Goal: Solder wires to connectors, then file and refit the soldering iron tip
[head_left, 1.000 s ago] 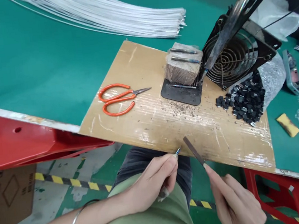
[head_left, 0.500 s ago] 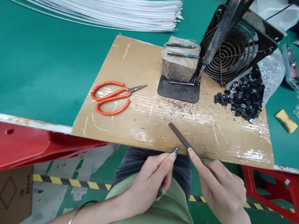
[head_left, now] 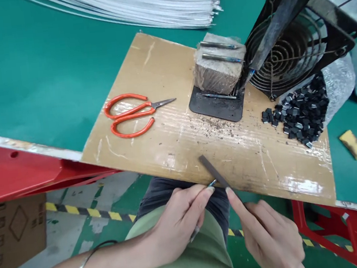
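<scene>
My left hand (head_left: 181,213) is closed on a slim soldering iron tip (head_left: 213,183); its bluish, pointed end sticks out past the fingers, at the cardboard's front edge. In my right hand (head_left: 270,231) is a flat dark metal file (head_left: 213,168), with the index finger stretched along it. The file slants away to the left and its edge lies right by the pointed end; whether they touch I cannot tell. Similar metal tips (head_left: 221,58) rest on a greyish block (head_left: 214,78), which stands on a black plate (head_left: 215,106).
Orange-handled scissors (head_left: 131,115) lie on the cardboard sheet (head_left: 168,161). To the right are a heap of small black pieces (head_left: 305,111), a fan with a wire guard (head_left: 285,53) and a yellow sponge (head_left: 354,145). A bundle of white wires (head_left: 167,6) lies at the back.
The file has shifted slightly toward me and left, closer to the held tip. The view has also moved a little; both hands keep their hold.
</scene>
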A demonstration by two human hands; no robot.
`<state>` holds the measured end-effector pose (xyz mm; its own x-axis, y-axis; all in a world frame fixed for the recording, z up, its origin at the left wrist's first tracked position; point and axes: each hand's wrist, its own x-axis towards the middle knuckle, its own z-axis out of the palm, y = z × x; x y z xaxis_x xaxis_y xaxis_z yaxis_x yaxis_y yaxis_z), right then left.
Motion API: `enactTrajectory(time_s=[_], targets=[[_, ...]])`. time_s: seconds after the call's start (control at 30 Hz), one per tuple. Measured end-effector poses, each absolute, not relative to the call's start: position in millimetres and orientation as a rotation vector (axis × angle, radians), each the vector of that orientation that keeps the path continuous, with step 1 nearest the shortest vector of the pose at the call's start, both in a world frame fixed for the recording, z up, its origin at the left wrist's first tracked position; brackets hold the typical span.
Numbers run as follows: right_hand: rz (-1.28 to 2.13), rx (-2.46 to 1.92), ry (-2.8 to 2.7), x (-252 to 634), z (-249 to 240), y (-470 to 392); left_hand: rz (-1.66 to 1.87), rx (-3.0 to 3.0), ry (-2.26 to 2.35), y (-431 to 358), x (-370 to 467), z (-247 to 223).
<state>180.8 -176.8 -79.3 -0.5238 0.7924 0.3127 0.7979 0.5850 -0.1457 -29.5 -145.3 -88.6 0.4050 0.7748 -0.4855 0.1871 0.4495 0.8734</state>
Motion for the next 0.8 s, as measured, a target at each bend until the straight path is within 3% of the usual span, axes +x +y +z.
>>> enactTrajectory(time_s=[0.5,0.8], targets=[[-0.121,-1.366,-2.344,176.4,-80.0,-179.1,0.393,1.084,1.072,-146.9,-28.7,-90.5],[-0.050,-1.304,-2.399,184.6,-74.8,-190.1,0.542,1.121,1.109,-152.6,-33.7,-99.9]])
